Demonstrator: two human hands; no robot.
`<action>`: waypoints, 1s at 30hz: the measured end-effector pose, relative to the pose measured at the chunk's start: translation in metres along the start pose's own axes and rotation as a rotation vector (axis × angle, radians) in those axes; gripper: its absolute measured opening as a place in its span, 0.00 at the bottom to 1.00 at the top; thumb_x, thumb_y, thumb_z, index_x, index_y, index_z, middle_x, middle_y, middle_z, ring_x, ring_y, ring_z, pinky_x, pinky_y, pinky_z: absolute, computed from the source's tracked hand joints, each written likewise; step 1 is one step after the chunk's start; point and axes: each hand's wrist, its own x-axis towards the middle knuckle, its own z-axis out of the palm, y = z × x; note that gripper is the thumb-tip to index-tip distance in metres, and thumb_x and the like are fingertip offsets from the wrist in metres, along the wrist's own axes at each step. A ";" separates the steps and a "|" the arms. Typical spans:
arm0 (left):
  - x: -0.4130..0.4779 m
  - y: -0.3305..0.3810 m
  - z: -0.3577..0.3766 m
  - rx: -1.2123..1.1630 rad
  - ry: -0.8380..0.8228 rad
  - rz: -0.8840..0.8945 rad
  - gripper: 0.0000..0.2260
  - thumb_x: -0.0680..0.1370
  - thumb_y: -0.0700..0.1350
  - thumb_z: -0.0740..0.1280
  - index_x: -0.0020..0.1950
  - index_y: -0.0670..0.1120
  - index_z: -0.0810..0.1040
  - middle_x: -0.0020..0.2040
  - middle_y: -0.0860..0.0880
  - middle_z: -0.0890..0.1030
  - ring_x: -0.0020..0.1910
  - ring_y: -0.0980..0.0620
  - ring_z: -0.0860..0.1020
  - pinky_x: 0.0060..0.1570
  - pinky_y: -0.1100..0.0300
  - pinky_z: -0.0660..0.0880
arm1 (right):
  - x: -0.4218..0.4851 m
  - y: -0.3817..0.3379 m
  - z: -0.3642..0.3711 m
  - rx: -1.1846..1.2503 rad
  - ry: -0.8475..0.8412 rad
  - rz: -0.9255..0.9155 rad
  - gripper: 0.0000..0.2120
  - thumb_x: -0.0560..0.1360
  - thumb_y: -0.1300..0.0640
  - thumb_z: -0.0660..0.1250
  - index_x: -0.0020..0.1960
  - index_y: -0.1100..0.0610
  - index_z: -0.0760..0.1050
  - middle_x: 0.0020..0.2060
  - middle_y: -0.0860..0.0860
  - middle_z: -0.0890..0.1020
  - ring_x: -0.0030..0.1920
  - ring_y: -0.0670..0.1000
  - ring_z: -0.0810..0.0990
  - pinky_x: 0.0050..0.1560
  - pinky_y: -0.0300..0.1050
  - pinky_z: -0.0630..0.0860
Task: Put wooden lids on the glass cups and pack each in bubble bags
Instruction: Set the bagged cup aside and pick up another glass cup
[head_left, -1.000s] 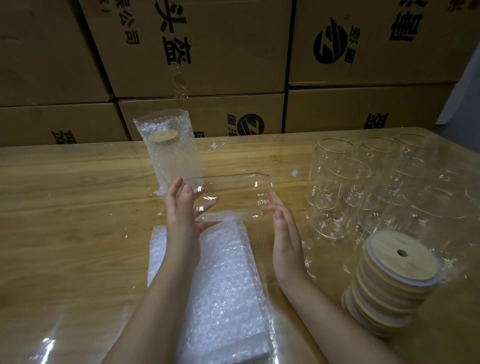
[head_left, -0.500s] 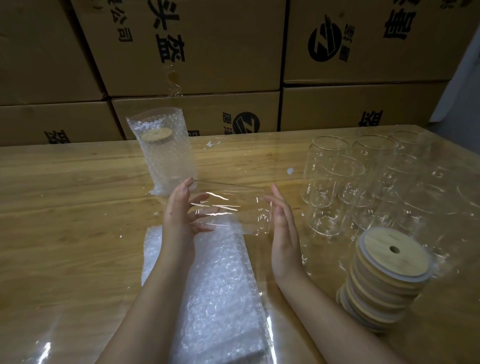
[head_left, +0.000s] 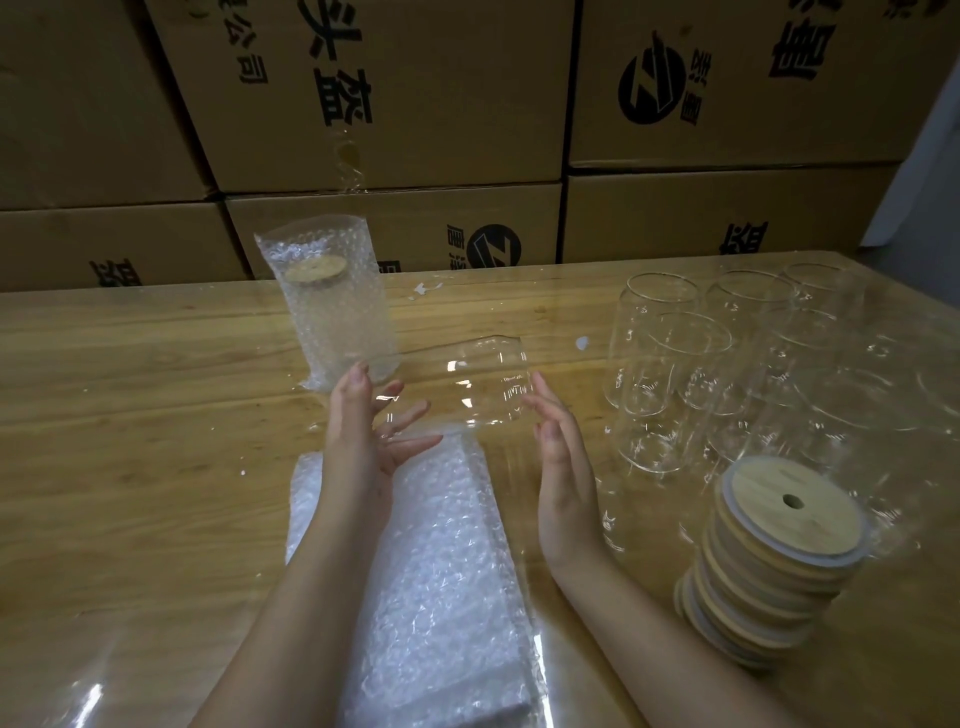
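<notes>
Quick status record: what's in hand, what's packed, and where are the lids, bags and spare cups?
held cup: on its side, no lid, carried between both hands
left hand: straight fingers against one end
right hand: straight fingers against the other end
packed cup: upright in a bubble bag, lid on, beyond the left hand
spare cups: upright cluster at right, no lids
lids: stack at near right, hole in the top one
bags: flat pile on the table, between the forearms

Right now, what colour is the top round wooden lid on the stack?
The top round wooden lid is light tan, greyish rim; head view.
</notes>
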 end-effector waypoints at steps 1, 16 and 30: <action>0.000 0.000 0.000 0.009 0.000 0.000 0.30 0.72 0.63 0.64 0.71 0.51 0.65 0.62 0.43 0.76 0.52 0.44 0.83 0.35 0.53 0.81 | -0.001 -0.001 0.000 -0.009 -0.007 -0.015 0.27 0.76 0.39 0.53 0.69 0.51 0.69 0.71 0.37 0.67 0.71 0.37 0.63 0.67 0.28 0.61; -0.002 -0.004 0.006 0.245 -0.153 0.081 0.16 0.74 0.61 0.60 0.60 0.63 0.73 0.48 0.55 0.83 0.43 0.51 0.84 0.28 0.57 0.79 | 0.003 0.000 -0.004 0.024 0.064 0.055 0.25 0.70 0.33 0.57 0.67 0.31 0.60 0.70 0.34 0.65 0.70 0.39 0.66 0.67 0.38 0.68; -0.012 -0.009 0.012 0.440 -0.217 0.265 0.22 0.75 0.63 0.60 0.68 0.60 0.68 0.69 0.62 0.71 0.70 0.61 0.68 0.72 0.50 0.64 | 0.009 0.005 -0.007 0.181 0.163 0.274 0.30 0.62 0.34 0.66 0.61 0.41 0.66 0.62 0.57 0.73 0.55 0.63 0.80 0.50 0.57 0.80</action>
